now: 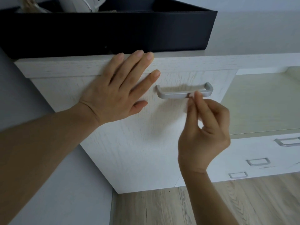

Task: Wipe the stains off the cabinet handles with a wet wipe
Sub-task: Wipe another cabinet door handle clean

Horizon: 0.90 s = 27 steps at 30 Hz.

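Your left hand (pixel 116 88) lies flat, fingers spread, on the white wood-grain cabinet front (pixel 129 143) — gripping nothing. Your right hand (pixel 204 127) reaches up, fingertips pinched at the silver metal bar handle (pixel 177 94); whether they grip a wipe — cannot tell.

What we cannot make out

Our right hand (pixel 204 127) blurs; its fingertips hide part of the handle (pixel 175 95), and the wet wipe stays indistinct.

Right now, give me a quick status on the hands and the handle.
Left hand flat on cabinet front, open. Right hand pinching small wipe against handle. Nothing blocking the handle.
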Each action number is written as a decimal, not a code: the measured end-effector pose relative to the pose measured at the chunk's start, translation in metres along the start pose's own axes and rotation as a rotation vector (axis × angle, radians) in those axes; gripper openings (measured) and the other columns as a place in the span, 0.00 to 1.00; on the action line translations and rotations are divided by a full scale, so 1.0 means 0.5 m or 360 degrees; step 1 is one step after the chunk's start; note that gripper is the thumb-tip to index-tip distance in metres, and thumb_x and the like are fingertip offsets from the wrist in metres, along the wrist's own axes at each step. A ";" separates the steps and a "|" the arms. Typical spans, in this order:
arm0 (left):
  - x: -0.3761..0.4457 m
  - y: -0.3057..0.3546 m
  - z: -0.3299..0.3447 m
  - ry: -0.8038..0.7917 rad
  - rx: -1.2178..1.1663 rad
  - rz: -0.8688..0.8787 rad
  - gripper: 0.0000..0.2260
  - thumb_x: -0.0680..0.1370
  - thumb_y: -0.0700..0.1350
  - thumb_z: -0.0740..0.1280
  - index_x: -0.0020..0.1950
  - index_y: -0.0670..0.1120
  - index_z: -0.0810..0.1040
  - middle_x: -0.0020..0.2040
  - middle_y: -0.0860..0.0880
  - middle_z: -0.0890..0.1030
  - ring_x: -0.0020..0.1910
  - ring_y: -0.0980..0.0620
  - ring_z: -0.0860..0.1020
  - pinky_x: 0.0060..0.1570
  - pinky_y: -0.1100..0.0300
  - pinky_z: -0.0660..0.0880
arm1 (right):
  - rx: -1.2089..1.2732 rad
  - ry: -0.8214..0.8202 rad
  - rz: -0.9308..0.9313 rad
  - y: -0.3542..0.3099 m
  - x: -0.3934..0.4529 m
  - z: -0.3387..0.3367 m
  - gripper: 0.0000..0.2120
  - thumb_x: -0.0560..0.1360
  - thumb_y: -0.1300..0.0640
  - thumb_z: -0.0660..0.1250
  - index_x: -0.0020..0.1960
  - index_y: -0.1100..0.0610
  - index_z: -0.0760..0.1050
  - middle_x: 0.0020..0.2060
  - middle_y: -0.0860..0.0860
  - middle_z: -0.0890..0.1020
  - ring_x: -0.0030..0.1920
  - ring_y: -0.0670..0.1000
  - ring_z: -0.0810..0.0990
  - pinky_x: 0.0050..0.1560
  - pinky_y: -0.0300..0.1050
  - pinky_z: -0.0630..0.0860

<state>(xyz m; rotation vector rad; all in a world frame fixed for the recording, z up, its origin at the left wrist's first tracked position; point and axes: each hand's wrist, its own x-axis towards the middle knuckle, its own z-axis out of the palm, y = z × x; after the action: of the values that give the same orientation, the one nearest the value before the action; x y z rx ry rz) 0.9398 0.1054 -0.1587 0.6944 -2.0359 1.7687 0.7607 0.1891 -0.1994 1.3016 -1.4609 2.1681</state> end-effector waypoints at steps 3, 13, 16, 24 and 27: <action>0.001 0.001 0.000 -0.0001 0.0007 0.0004 0.33 0.81 0.59 0.51 0.77 0.37 0.49 0.72 0.32 0.53 0.70 0.35 0.59 0.72 0.43 0.49 | 0.0013 -0.0026 -0.0010 -0.007 -0.005 0.004 0.09 0.72 0.68 0.70 0.52 0.66 0.80 0.41 0.52 0.76 0.41 0.45 0.76 0.43 0.29 0.74; 0.001 0.003 -0.001 -0.0013 0.0029 0.0011 0.33 0.81 0.60 0.50 0.77 0.37 0.48 0.72 0.32 0.52 0.70 0.35 0.58 0.71 0.44 0.50 | 0.0039 -0.0391 -0.0365 -0.017 -0.028 0.011 0.09 0.72 0.68 0.69 0.52 0.67 0.81 0.41 0.59 0.81 0.43 0.52 0.81 0.43 0.38 0.78; 0.002 0.001 -0.002 -0.0002 0.0059 0.0024 0.35 0.81 0.61 0.51 0.77 0.37 0.49 0.72 0.32 0.53 0.70 0.35 0.60 0.71 0.44 0.51 | 0.0148 -0.0501 -0.0342 -0.029 -0.039 0.013 0.09 0.72 0.67 0.70 0.51 0.65 0.81 0.42 0.57 0.82 0.45 0.49 0.80 0.47 0.36 0.78; 0.000 0.003 -0.002 -0.0028 0.0024 0.0029 0.32 0.82 0.59 0.48 0.77 0.37 0.48 0.72 0.32 0.52 0.70 0.35 0.59 0.71 0.43 0.50 | 0.0394 -0.0330 0.0591 -0.057 -0.026 0.012 0.03 0.71 0.59 0.72 0.45 0.54 0.81 0.41 0.46 0.83 0.43 0.43 0.81 0.44 0.33 0.76; 0.000 0.003 -0.002 -0.0032 0.0017 -0.0005 0.32 0.82 0.58 0.50 0.77 0.38 0.49 0.72 0.32 0.53 0.70 0.35 0.59 0.71 0.43 0.50 | 0.0398 -0.0168 0.0828 -0.047 -0.003 -0.002 0.02 0.71 0.56 0.72 0.43 0.51 0.80 0.39 0.45 0.84 0.41 0.45 0.82 0.42 0.34 0.75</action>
<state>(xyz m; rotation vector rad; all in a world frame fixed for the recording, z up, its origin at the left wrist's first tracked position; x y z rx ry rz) 0.9387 0.1063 -0.1597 0.7210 -2.0384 1.7790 0.7753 0.2014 -0.1859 1.2264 -1.7749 2.7194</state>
